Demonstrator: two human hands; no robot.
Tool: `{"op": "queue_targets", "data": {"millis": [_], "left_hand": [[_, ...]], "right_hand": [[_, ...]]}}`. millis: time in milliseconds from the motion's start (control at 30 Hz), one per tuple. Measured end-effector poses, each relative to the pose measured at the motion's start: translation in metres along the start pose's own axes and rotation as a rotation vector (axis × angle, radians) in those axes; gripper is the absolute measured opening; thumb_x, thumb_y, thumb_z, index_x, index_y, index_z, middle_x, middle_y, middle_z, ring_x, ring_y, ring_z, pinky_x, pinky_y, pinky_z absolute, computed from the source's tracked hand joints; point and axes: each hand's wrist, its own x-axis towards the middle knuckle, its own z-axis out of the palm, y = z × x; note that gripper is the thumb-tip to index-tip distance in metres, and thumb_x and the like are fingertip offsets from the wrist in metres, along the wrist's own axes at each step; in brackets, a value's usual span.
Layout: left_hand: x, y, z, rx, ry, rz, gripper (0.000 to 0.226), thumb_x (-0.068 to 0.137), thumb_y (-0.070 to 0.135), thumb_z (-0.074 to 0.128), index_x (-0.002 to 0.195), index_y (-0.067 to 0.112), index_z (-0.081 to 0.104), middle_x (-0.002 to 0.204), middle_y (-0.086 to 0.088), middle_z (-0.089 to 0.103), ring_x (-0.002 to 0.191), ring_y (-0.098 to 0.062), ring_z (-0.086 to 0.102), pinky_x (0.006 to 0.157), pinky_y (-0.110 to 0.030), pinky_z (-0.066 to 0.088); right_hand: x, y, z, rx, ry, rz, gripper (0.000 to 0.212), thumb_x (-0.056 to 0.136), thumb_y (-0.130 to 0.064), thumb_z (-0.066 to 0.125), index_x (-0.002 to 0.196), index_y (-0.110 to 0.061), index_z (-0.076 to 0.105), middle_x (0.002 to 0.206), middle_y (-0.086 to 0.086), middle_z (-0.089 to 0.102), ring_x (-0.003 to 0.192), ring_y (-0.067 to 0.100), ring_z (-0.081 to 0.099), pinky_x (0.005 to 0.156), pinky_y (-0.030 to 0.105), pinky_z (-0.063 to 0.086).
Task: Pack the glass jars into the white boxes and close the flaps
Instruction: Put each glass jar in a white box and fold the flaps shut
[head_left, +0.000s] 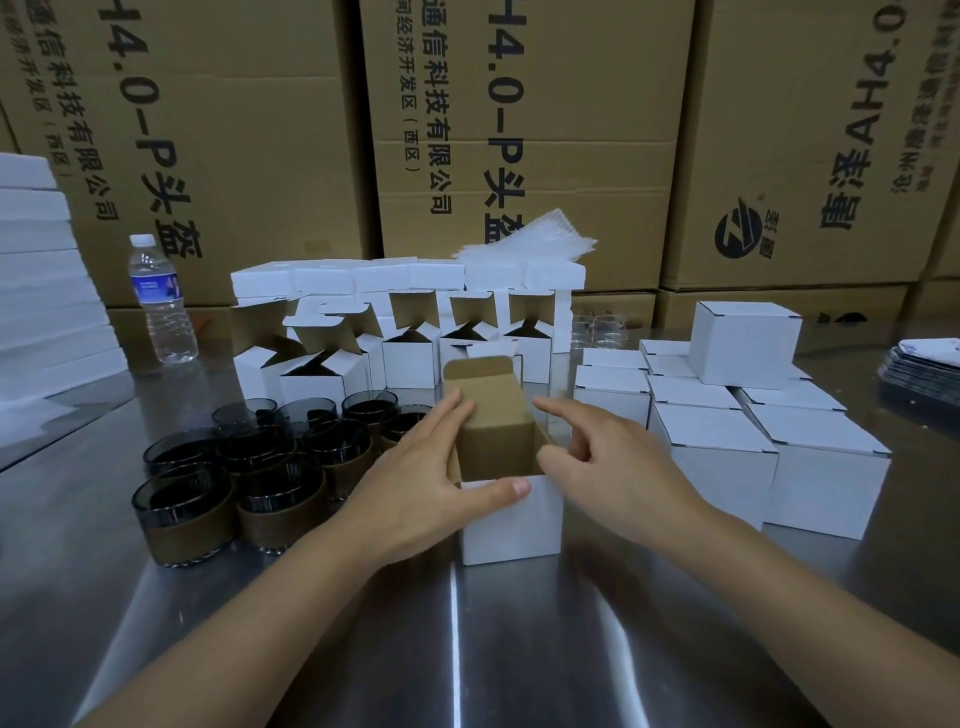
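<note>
The shiny metal table (519, 649) bears white boxes (826, 467), glass jars (182, 514) and a water bottle (161, 301).

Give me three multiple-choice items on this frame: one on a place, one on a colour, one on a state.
1. Where do the glass jars stand, relative to the box at the front?
A) to its right
B) to its left
C) on top of it

2. What colour is the inner face of that box's top flap?
A) brown
B) white
C) black

3. What state is that box in?
A) taped shut
B) crushed flat
C) open, top flap up

Key: 1 B, the jars cluster on the table left of the box. 2 A, bare brown cardboard shows there. 3 C, the flap stands upright while the left hand holds the box's left side.
</note>
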Motion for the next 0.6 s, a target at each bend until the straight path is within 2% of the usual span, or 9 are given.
{"op": "queue_targets", "data": {"millis": [67, 133, 200, 233, 367, 467, 533, 600], "left_hand": [[0.0002, -0.0015, 0.0007, -0.016, 0.004, 0.004, 0.113, 0.049, 0.092, 0.044, 0.147, 0.043, 0.017, 0.154, 0.028, 0.011, 0.135, -0.001, 0.027, 0.11, -0.03, 0.029], [0.0001, -0.0027, 0.0017, -0.081, 0.001, 0.033, 0.097, 0.05, 0.088, 0.051, 0.136, 0.048, 0.028, 0.138, 0.03, 0.031, 0.119, 0.004, 0.041, 0.098, -0.024, 0.039], [0.0007, -0.0036, 0.0024, -0.134, 0.008, 0.042, 0.081, 0.051, 0.084, 0.058, 0.122, 0.053, 0.034, 0.119, 0.03, 0.041, 0.108, 0.006, 0.046, 0.089, -0.022, 0.045], [0.0008, -0.0045, 0.0029, -0.149, 0.011, 0.039, 0.081, 0.05, 0.083, 0.06, 0.121, 0.051, 0.037, 0.115, 0.028, 0.043, 0.105, 0.004, 0.048, 0.086, -0.021, 0.046], [0.0014, -0.0075, 0.0054, -0.303, -0.026, -0.017, 0.096, 0.045, 0.077, 0.069, 0.128, 0.042, 0.035, 0.113, 0.021, 0.05, 0.1, 0.0, 0.056, 0.08, -0.016, 0.048], [0.0018, -0.0089, 0.0061, -0.375, -0.065, -0.029, 0.109, 0.049, 0.07, 0.074, 0.14, 0.038, 0.023, 0.117, 0.021, 0.046, 0.102, -0.001, 0.056, 0.073, -0.008, 0.048], [0.0023, -0.0088, 0.0064, -0.407, -0.08, -0.032, 0.113, 0.048, 0.068, 0.075, 0.143, 0.036, 0.02, 0.117, 0.022, 0.045, 0.102, 0.001, 0.055, 0.069, -0.003, 0.045], [0.0025, -0.008, 0.0068, -0.432, -0.092, -0.036, 0.117, 0.044, 0.07, 0.073, 0.143, 0.035, 0.021, 0.118, 0.022, 0.046, 0.102, 0.003, 0.055, 0.069, -0.002, 0.045]], "right_hand": [[-0.0007, -0.0009, -0.0005, -0.005, -0.001, -0.003, 0.052, 0.086, -0.04, 0.047, 0.137, -0.043, 0.04, 0.07, -0.022, 0.03, 0.085, 0.006, 0.038, 0.076, 0.026, 0.037], [-0.0008, -0.0014, -0.0019, -0.022, 0.009, -0.006, 0.05, 0.084, -0.04, 0.047, 0.134, -0.041, 0.046, 0.071, -0.022, 0.031, 0.084, 0.006, 0.038, 0.075, 0.024, 0.034], [-0.0009, -0.0022, -0.0039, -0.049, 0.01, -0.016, 0.046, 0.083, -0.04, 0.047, 0.129, -0.038, 0.053, 0.072, -0.022, 0.035, 0.081, 0.004, 0.04, 0.071, 0.022, 0.034], [-0.0009, -0.0025, -0.0046, -0.061, 0.01, -0.019, 0.045, 0.083, -0.04, 0.047, 0.127, -0.037, 0.055, 0.073, -0.022, 0.036, 0.082, 0.005, 0.041, 0.07, 0.023, 0.033], [-0.001, -0.0022, -0.0057, -0.101, 0.022, -0.021, 0.042, 0.083, -0.042, 0.047, 0.124, -0.037, 0.057, 0.073, -0.025, 0.037, 0.082, 0.005, 0.043, 0.069, 0.022, 0.034], [0.0004, -0.001, -0.0071, -0.063, 0.051, 0.0, 0.029, 0.087, -0.042, 0.048, 0.109, -0.036, 0.066, 0.072, -0.025, 0.048, 0.074, 0.001, 0.048, 0.061, 0.017, 0.037], [0.0022, 0.0012, -0.0091, 0.008, 0.076, 0.047, 0.028, 0.09, -0.042, 0.048, 0.092, -0.028, 0.071, 0.079, -0.015, 0.066, 0.077, 0.004, 0.057, 0.068, 0.026, 0.049], [0.0045, 0.0045, -0.0095, 0.055, 0.095, 0.082, 0.029, 0.091, -0.039, 0.049, 0.087, -0.023, 0.073, 0.084, -0.006, 0.071, 0.082, 0.012, 0.061, 0.076, 0.032, 0.049]]}}
